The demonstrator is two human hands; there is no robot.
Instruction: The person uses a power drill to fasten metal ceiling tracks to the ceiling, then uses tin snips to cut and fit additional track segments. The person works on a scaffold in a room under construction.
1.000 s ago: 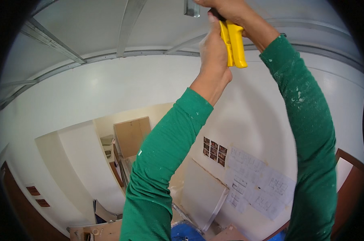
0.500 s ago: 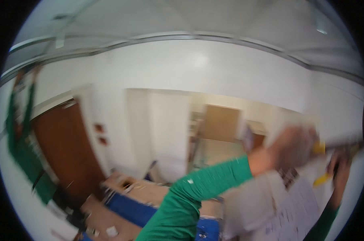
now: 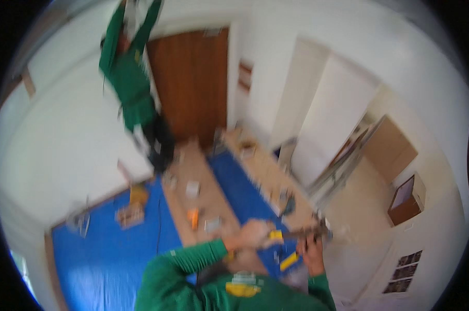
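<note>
My left hand (image 3: 253,233) is closed at the near end of a hand tool (image 3: 290,260) with two yellow parts, possibly handles, and a greyish bar. It is held in front of my chest. My right hand (image 3: 312,254) comes up from the lower right, its fingers bent round the bar close to its far end. Motion blur hides the tool's exact kind and whether a separate piece is held with it. Green sleeves cover both my forearms.
A co-worker (image 3: 133,83) in green stands at upper left, arms raised, before a brown door (image 3: 190,78). Long boards (image 3: 180,197) carry small boxes and an orange item (image 3: 193,218) above blue floor sheeting (image 3: 110,259). A wooden box (image 3: 130,215) sits left; an opening and cabinet (image 3: 408,202) lie right.
My view has swung left and down, bringing the boards and floor into sight. Both hands, still on the yellow-handled tool, now appear lower and nearer the middle. The co-worker's arms stay raised.
</note>
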